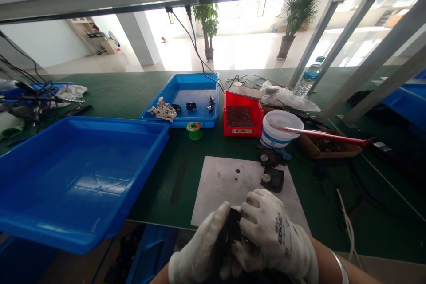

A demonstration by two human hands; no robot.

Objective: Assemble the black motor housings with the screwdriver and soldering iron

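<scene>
Both hands wear white work gloves and are close together at the near edge of the bench. My left hand (204, 244) is closed round the left side of a black plastic part (233, 226). My right hand (269, 230) is curled over the same part from the right, its fingertips on it; most of the part is hidden by the gloves. Just beyond, a white sheet (213, 191) bears two black housings with round metal pieces, a nearer housing (274, 180) and a farther housing (266, 157). A small black disc (237, 171) and a tiny brass ring (235, 179) also lie there.
A large blue tray (143, 126) stands left. Behind are a smaller blue tray (179, 80) with black parts, a green solder spool (194, 132), a red bin (228, 126) of small screws, a white tub (282, 120) with a red-handled tool (326, 135), and a cardboard box (329, 155). Metal posts rise right.
</scene>
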